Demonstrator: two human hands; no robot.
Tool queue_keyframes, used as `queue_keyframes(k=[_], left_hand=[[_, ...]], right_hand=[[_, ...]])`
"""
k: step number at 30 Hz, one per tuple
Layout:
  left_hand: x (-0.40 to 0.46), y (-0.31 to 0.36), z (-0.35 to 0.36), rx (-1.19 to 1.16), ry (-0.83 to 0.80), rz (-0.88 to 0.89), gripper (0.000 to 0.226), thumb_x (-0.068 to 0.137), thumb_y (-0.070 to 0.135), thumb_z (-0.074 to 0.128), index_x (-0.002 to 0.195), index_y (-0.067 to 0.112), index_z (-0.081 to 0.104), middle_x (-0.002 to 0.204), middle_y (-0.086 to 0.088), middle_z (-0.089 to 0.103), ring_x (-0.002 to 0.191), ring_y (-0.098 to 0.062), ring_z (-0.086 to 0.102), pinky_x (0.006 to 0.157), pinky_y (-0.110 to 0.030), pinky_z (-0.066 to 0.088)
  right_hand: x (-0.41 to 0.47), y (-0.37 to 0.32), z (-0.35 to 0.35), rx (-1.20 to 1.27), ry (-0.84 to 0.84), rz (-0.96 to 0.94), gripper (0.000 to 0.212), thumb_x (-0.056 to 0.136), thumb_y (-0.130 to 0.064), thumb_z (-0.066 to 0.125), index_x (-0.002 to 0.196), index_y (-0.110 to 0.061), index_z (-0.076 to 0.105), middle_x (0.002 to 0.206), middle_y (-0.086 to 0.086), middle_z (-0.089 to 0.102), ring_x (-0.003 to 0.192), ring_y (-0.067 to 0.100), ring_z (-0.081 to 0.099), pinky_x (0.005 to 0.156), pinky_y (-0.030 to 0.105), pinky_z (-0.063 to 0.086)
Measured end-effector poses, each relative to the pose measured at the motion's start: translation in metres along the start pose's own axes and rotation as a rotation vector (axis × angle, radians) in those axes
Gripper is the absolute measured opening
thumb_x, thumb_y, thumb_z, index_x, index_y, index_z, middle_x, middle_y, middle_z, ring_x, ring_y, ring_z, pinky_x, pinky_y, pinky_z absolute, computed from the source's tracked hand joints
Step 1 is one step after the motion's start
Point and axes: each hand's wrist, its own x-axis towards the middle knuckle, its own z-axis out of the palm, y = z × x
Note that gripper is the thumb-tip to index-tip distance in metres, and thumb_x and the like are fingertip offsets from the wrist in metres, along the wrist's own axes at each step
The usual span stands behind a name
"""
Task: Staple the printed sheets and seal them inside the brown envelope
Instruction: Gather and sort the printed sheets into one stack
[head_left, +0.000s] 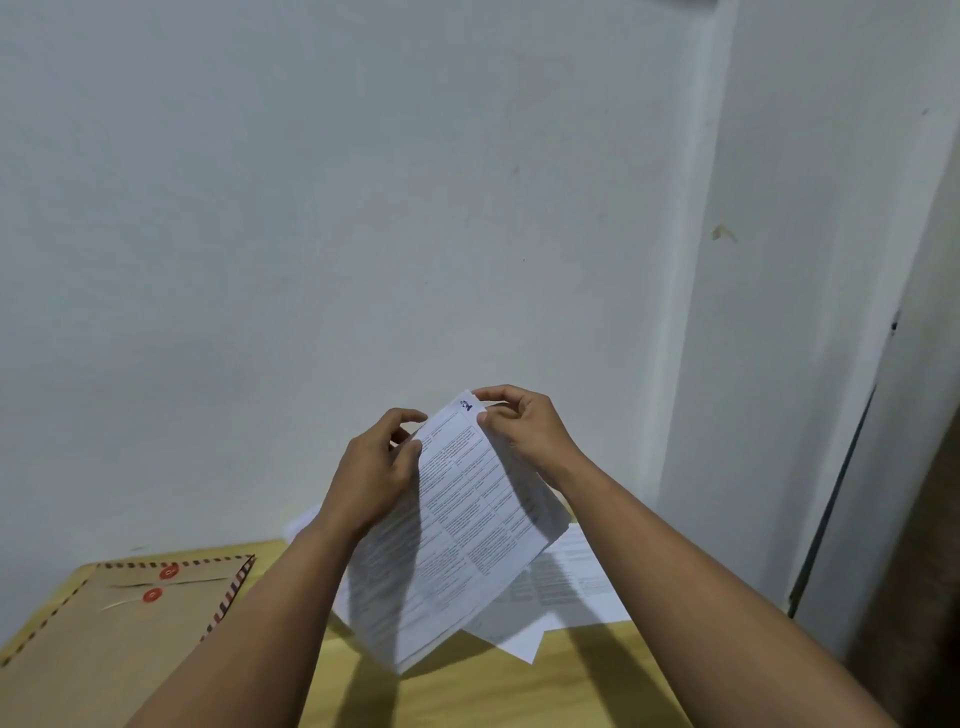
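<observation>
A stack of printed sheets (457, 525) is held tilted above the table, its lower edge hanging near the tabletop. My left hand (374, 467) grips the stack's left edge near the top. My right hand (524, 423) pinches its top right corner with fingertips. The brown envelope (104, 639), with a striped border and two red string-tie discs, lies flat on the table at the left, partly under my left forearm. No stapler is in view.
More printed sheets (566, 587) lie spread on the wooden table (571, 675) behind and right of the held stack. A pale wall (363, 208) stands directly behind the table, with a corner and a door frame (831, 493) at the right.
</observation>
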Motion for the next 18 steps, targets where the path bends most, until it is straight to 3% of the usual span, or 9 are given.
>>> queue_keyframes(k=[4, 7, 10, 13, 16, 18], left_hand=[[0.0, -0.003, -0.003, 0.032, 0.009, 0.007, 0.027, 0.097, 0.032, 0.06, 0.121, 0.045, 0.065, 0.096, 0.014, 0.069, 0.085, -0.002, 0.065, 0.076, -0.032, 0.055], [0.0, -0.003, -0.003, 0.017, -0.037, -0.015, 0.029, 0.097, 0.032, 0.061, 0.124, 0.041, 0.069, 0.098, 0.017, 0.072, 0.073, 0.005, 0.062, 0.069, -0.024, 0.047], [0.0, -0.006, -0.003, -0.008, -0.083, -0.041, 0.031, 0.098, 0.029, 0.062, 0.128, 0.035, 0.069, 0.103, 0.015, 0.074, 0.063, 0.004, 0.06, 0.064, -0.018, 0.044], [-0.001, -0.019, 0.001, -0.02, -0.097, -0.089, 0.03, 0.098, 0.024, 0.062, 0.126, 0.033, 0.07, 0.107, 0.015, 0.074, 0.07, 0.007, 0.063, 0.069, -0.019, 0.048], [-0.007, -0.043, 0.013, -0.013, -0.123, -0.145, 0.031, 0.097, 0.022, 0.063, 0.124, 0.033, 0.071, 0.109, 0.014, 0.075, 0.081, 0.007, 0.066, 0.082, -0.026, 0.054], [-0.013, -0.064, 0.025, -0.001, -0.151, -0.192, 0.031, 0.097, 0.02, 0.062, 0.124, 0.032, 0.072, 0.109, 0.013, 0.075, 0.088, 0.0, 0.068, 0.085, -0.025, 0.052]], right_hand=[[-0.004, 0.01, 0.0, -0.021, 0.038, 0.014, 0.022, 0.096, -0.009, 0.068, 0.11, -0.024, 0.077, 0.096, 0.019, 0.078, 0.092, 0.022, 0.078, 0.083, 0.03, 0.061], [-0.008, 0.012, 0.003, 0.083, 0.059, 0.07, 0.022, 0.099, -0.003, 0.066, 0.112, -0.015, 0.078, 0.101, 0.014, 0.08, 0.079, 0.017, 0.078, 0.065, 0.022, 0.06], [-0.008, 0.017, 0.007, 0.118, 0.063, 0.105, 0.022, 0.1, -0.002, 0.065, 0.115, -0.011, 0.078, 0.103, 0.013, 0.08, 0.075, 0.013, 0.077, 0.061, 0.02, 0.058], [-0.007, 0.033, 0.012, 0.112, 0.026, 0.151, 0.022, 0.102, -0.002, 0.062, 0.115, -0.012, 0.076, 0.095, 0.004, 0.08, 0.075, 0.008, 0.077, 0.061, 0.018, 0.057], [-0.007, 0.066, 0.018, 0.134, -0.025, 0.232, 0.023, 0.103, -0.005, 0.06, 0.122, -0.009, 0.072, 0.102, 0.008, 0.078, 0.087, 0.013, 0.078, 0.072, 0.022, 0.059], [-0.004, 0.098, 0.013, -0.036, -0.045, 0.288, 0.024, 0.103, -0.008, 0.062, 0.125, -0.011, 0.069, 0.1, 0.006, 0.075, 0.077, 0.004, 0.074, 0.07, 0.016, 0.054]])
